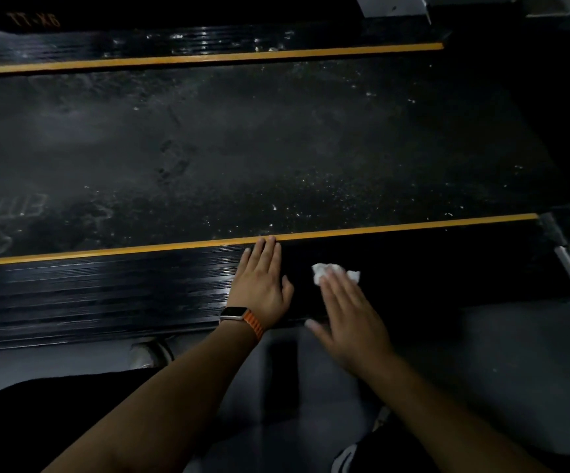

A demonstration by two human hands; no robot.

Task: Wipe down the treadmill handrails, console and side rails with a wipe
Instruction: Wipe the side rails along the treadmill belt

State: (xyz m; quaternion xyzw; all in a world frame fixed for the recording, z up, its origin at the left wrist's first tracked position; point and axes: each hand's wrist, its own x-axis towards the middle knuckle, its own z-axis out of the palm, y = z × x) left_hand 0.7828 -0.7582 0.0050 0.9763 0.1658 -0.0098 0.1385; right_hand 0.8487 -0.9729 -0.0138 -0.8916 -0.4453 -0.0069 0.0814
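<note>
**Near side rail gets the wipe**

The dusty belt (242, 148) lies beyond. The near side rail (447, 261) runs lengthwise from left to right across the view. The left hand (259, 285) lies flat on the rail, fingers straight and close together, likely as a brace. Just beside it the right hand (348, 312), fingers straight and pointing toward the belt, presses the crumpled wipe (334, 272) onto the rail.

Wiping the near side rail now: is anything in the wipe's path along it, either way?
Leftward, yes: the left hand lies flat on the near side rail, just beside the wipe that the right hand presses down. Rightward, nothing visible lies on the rail up to its end, though that stretch is dark.
</note>
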